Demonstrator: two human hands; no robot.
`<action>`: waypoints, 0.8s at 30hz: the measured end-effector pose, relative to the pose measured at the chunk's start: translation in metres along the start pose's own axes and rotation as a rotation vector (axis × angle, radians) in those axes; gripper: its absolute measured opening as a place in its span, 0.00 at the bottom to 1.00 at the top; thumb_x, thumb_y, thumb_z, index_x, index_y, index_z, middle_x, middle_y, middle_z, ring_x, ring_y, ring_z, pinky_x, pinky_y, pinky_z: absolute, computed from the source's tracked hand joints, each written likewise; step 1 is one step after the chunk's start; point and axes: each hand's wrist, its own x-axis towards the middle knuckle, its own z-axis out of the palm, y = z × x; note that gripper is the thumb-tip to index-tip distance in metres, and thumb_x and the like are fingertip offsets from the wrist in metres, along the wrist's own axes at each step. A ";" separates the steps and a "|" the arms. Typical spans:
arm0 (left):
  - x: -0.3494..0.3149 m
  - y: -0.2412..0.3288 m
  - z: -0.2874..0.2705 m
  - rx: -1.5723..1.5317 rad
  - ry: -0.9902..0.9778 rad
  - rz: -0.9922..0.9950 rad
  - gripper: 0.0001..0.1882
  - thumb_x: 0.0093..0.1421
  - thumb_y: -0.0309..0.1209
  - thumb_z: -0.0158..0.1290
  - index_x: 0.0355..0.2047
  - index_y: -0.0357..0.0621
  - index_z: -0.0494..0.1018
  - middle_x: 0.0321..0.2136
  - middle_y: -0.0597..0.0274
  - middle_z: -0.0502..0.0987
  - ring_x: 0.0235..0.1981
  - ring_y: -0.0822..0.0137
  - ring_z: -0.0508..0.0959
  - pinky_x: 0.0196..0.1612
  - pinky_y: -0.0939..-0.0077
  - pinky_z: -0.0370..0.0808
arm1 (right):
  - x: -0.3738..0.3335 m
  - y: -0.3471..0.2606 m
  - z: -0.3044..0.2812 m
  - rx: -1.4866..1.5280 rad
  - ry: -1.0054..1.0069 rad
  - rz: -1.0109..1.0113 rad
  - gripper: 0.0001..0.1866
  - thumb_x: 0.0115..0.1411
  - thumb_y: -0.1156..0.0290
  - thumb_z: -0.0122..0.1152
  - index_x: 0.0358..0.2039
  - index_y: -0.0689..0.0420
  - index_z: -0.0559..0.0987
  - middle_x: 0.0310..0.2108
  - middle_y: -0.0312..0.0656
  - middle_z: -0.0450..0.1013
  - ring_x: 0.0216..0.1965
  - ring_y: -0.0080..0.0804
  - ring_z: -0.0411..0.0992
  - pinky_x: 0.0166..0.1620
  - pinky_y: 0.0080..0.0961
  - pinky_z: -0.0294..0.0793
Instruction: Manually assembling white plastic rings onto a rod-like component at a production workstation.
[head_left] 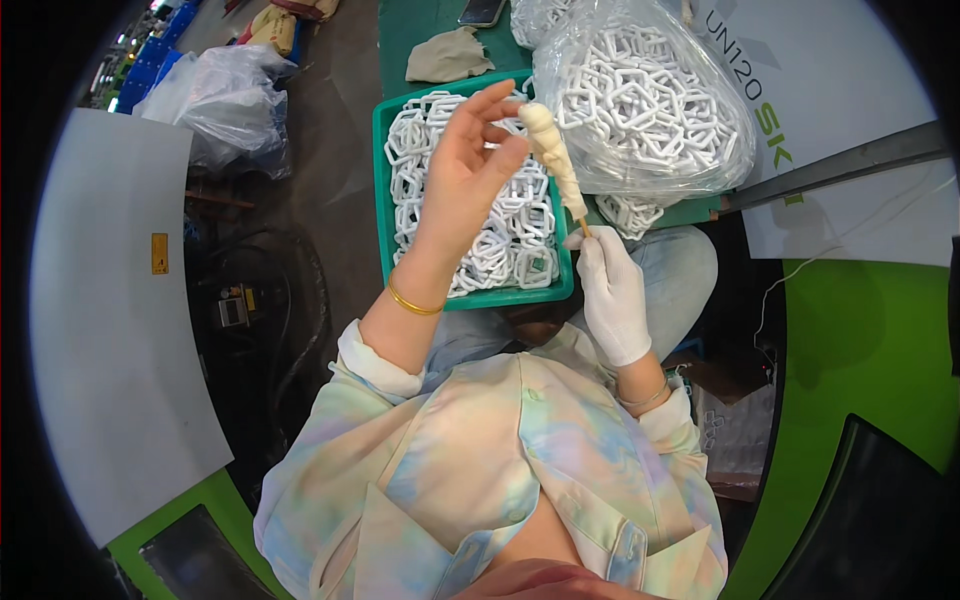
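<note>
My right hand (612,300), in a white glove, pinches the thin lower end of a stick topped with a pale cream, lumpy, twisted mass (551,152). What that mass is made of I cannot make out. My left hand (474,160) is bare, with fingers apart and loosely bent, just left of the mass; whether a fingertip touches it I cannot tell. Beneath both lies a green plastic crate (385,200) full of white angular ring-shaped parts (505,250). My left hand and forearm hide some of these parts.
A clear plastic bag (650,100) of similar white rings sits right of the crate on a green tabletop (400,60). Behind the crate lie a beige cloth (448,56) and a dark phone (482,11). Pale machine panels stand at left (110,300) and right (850,90).
</note>
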 end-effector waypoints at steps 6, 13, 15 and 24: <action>0.005 0.014 -0.009 0.148 -0.031 -0.014 0.20 0.62 0.27 0.59 0.53 0.38 0.71 0.42 0.64 0.77 0.39 0.77 0.74 0.45 0.81 0.73 | -0.004 -0.002 0.007 -0.146 0.069 -0.133 0.11 0.70 0.71 0.46 0.43 0.62 0.75 0.28 0.46 0.72 0.28 0.31 0.68 0.36 0.27 0.69; 0.005 0.016 -0.014 0.036 0.118 0.055 0.15 0.61 0.25 0.60 0.47 0.36 0.74 0.39 0.62 0.79 0.39 0.75 0.77 0.45 0.81 0.75 | -0.020 0.023 0.002 -0.305 0.061 -0.067 0.09 0.68 0.72 0.49 0.43 0.60 0.75 0.30 0.48 0.75 0.30 0.40 0.74 0.36 0.30 0.72; 0.004 0.012 -0.015 0.036 0.111 0.037 0.14 0.60 0.24 0.61 0.46 0.35 0.74 0.39 0.62 0.79 0.39 0.75 0.77 0.45 0.80 0.75 | -0.021 0.027 0.005 -0.369 0.156 -0.138 0.07 0.68 0.72 0.50 0.42 0.60 0.75 0.30 0.48 0.76 0.30 0.44 0.76 0.34 0.32 0.72; 0.004 0.002 -0.021 0.009 0.112 -0.059 0.15 0.59 0.23 0.61 0.46 0.35 0.74 0.39 0.61 0.79 0.39 0.75 0.78 0.45 0.81 0.75 | -0.015 0.025 0.000 -0.300 0.019 -0.061 0.09 0.69 0.70 0.48 0.41 0.60 0.74 0.26 0.45 0.73 0.24 0.40 0.72 0.31 0.32 0.71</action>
